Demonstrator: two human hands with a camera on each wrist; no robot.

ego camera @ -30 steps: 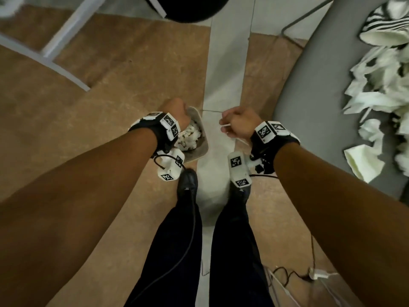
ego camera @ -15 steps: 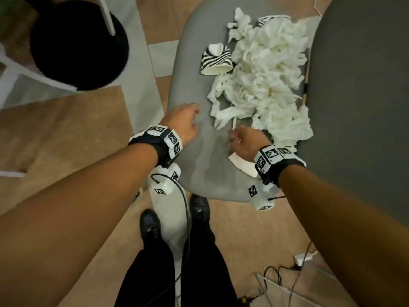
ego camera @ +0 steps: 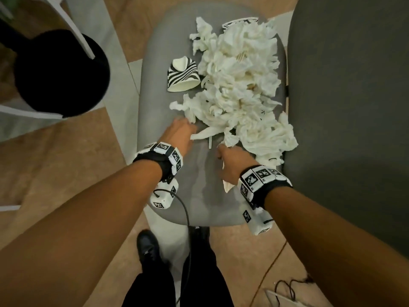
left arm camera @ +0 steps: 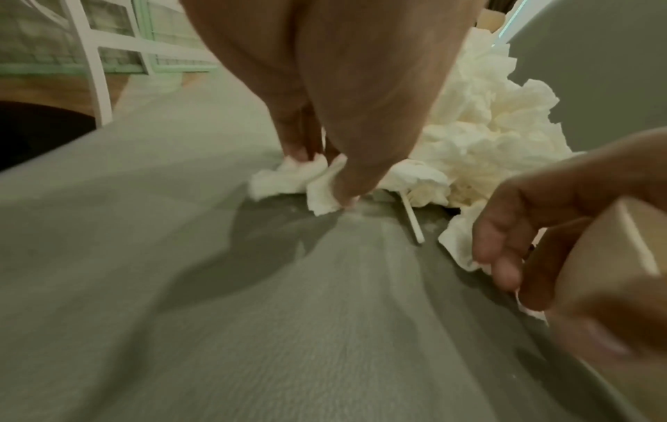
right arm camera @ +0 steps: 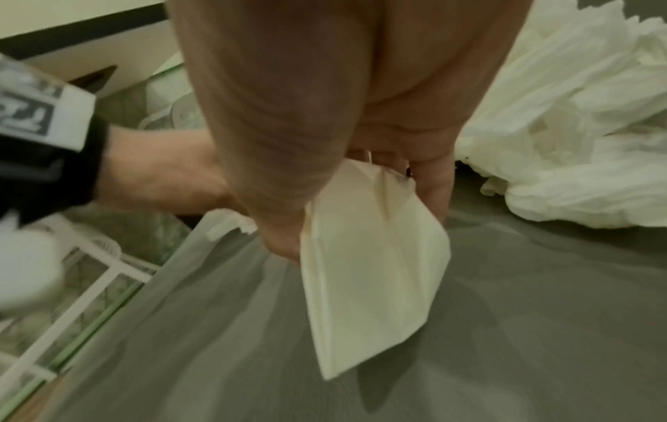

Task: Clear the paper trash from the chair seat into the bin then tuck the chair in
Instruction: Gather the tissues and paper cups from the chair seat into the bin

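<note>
Now both hands work at the near edge of the paper pile on the grey chair seat (ego camera: 199,196).

Left hand (ego camera: 179,136) pinches a crumpled tissue (left arm camera: 288,177) at the heap's (ego camera: 239,85) near-left corner; right hand (ego camera: 232,165) grips a flat folded paper piece (right arm camera: 371,257). Beside the heap's left side lies a zebra-striped cup (ego camera: 182,75), and a thin white stick (left arm camera: 411,219) lies between the hands.

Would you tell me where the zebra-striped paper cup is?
In the head view, the zebra-striped paper cup lies tipped on the grey chair seat, just left of the tissue pile.
</note>
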